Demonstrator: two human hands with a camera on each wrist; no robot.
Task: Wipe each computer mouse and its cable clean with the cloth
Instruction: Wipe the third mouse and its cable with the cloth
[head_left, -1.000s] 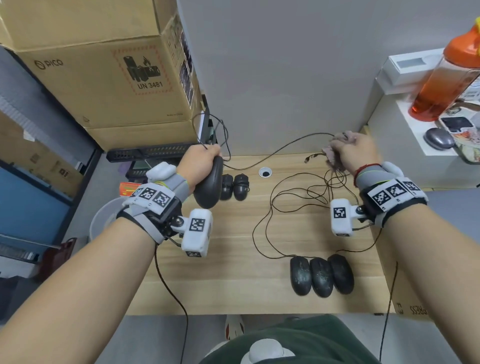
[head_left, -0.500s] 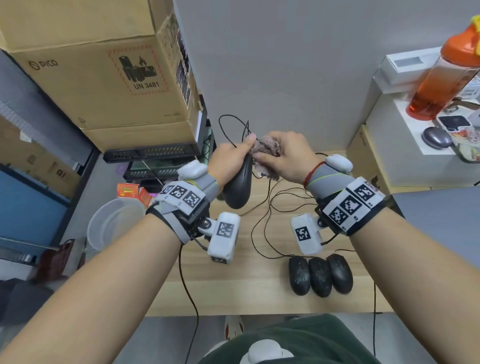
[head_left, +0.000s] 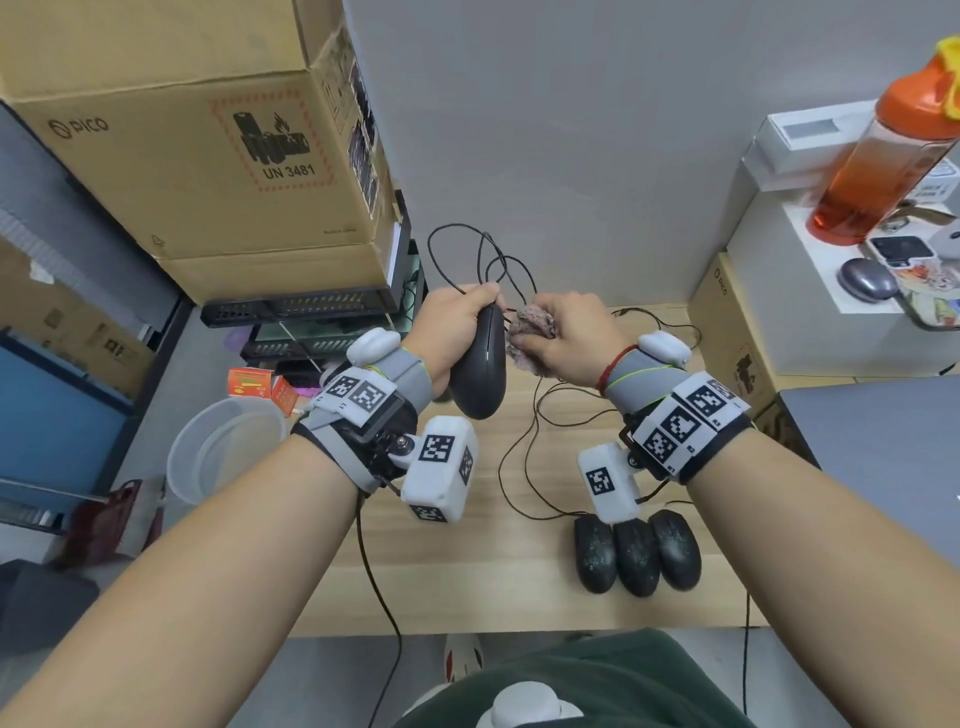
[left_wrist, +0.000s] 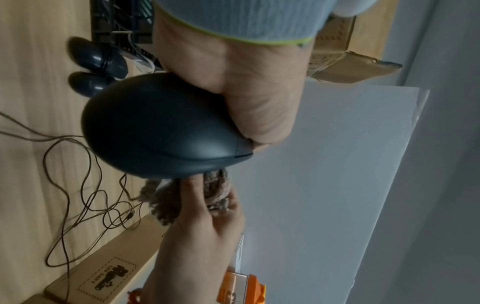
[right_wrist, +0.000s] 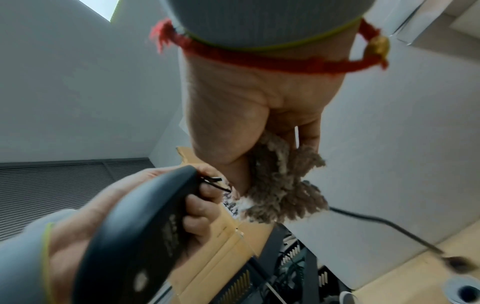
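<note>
Hands meet above the far part of the wooden desk. The left hand is wrapped round a black mouse, thumb over its front end and fingers curled across the flat underside, so the mouse is held up off the desk with its rounded back toward the person. The right hand is closed round a bunched, fuzzy brown-pink cloth, which sits just beside the right flank of the mouse near its front; from the left wrist view the cloth appears to touch the mouse, though the exact contact is hidden behind the shell. The thin black cable rises from the front of the held mouse in loops in front of the grey wall and comes down by the cloth into a loose tangle on the desk. Three more black mice lie side by side, touching, near the front right of the desk, their shells speckled with pale dust. Two other dark mice lie together on the desk behind the left hand. To the left stands a stack of cardboard boxes, and on a white shelf at the right an orange bottle.
</note>
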